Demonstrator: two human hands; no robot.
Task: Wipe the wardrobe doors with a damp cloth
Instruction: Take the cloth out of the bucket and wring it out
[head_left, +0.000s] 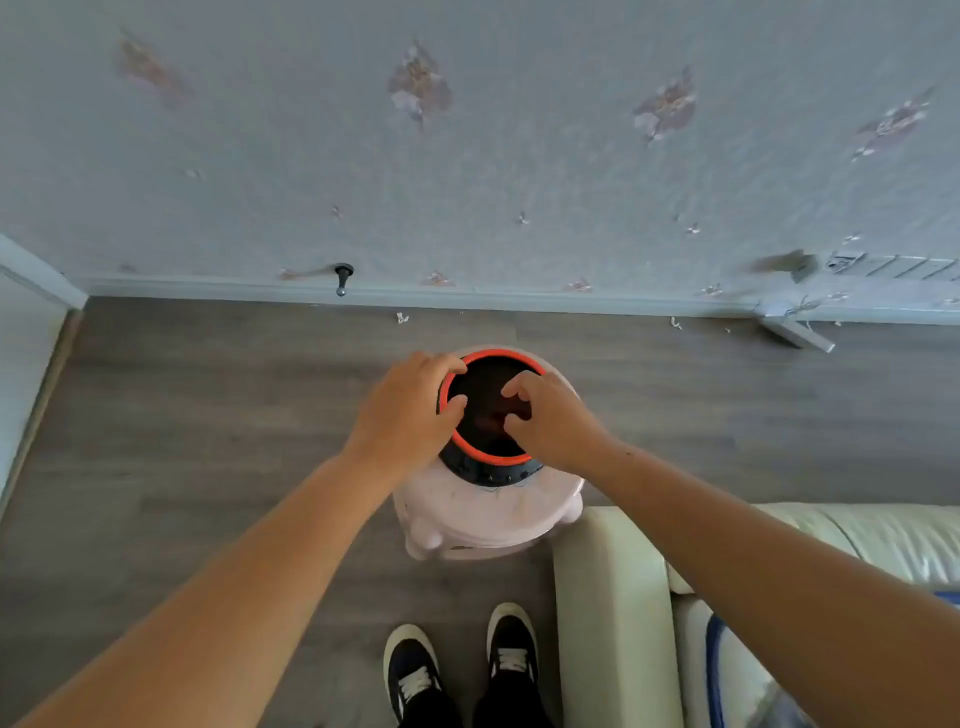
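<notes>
hovering straight above the bucket's (493, 459) dark inside, the right hand (556, 421) curls its fingers (519, 387), grasp unclear; the left hand (405, 410) grips the rim.

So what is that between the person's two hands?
In the head view, the dark mouth of an orange-rimmed bucket lies between the left hand and right hand; it stands on a pale stool.

Both arms reach forward and down; left hand (408, 413) grips the bucket rim (488, 460); right hand (555, 423) has curled fingers.
</notes>
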